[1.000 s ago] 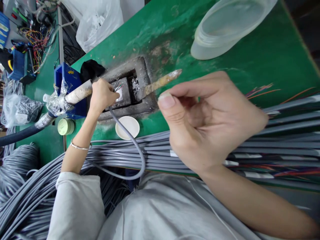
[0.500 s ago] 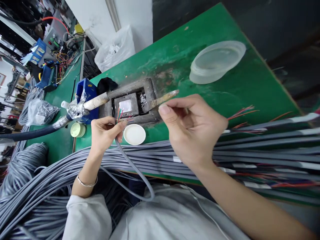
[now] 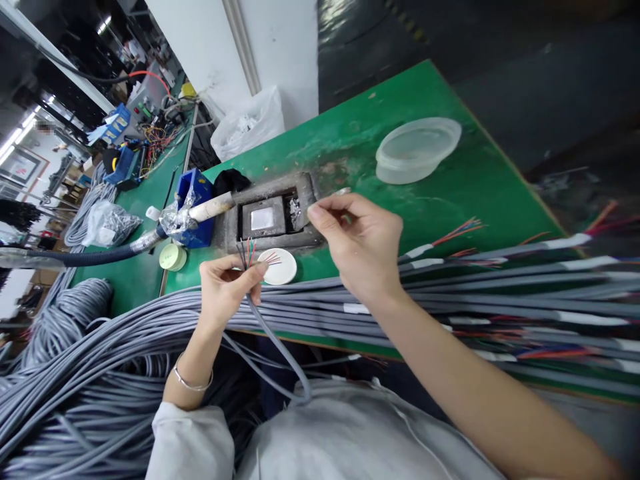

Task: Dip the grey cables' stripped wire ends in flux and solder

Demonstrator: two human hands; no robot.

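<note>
1. Fingers of the left hand [image 3: 226,291] are closed on one grey cable [image 3: 276,345], which is gripped between thumb and fingers just below its stripped end, above the near edge of the bench [image 3: 473,183].
2. Thin coloured wires [image 3: 249,255] are spread out from that grip in two groups: one is pointed upward, with green, red and black showing, and one is pointed sideways across one white dish [image 3: 281,275]. Single strands are too fine to be counted.
3. Fingers of the right hand [image 3: 360,247] are curled, with thumb and forefinger brought close together; whether anything is pinched there cannot be told.
4. One stick [image 3: 344,191] is shown by its tip alone, beyond the right hand; its other part is hidden.
5. One grimy metal frame [image 3: 270,191] is seen between and beyond the hands, with one bright silvery square [image 3: 263,219] inside it.
6. One pipe [image 3: 213,208] is aimed toward the frame, beside one blue bin [image 3: 201,233], one black cloth [image 3: 231,180] and one pale green jar [image 3: 173,258].
7. One clear tub [image 3: 400,175] is placed farther right.
8. Many grey cables [image 3: 315,307] are laid along the near edge, too many to be counted.
9. One bangle [image 3: 189,386] is worn on the left wrist.
</note>
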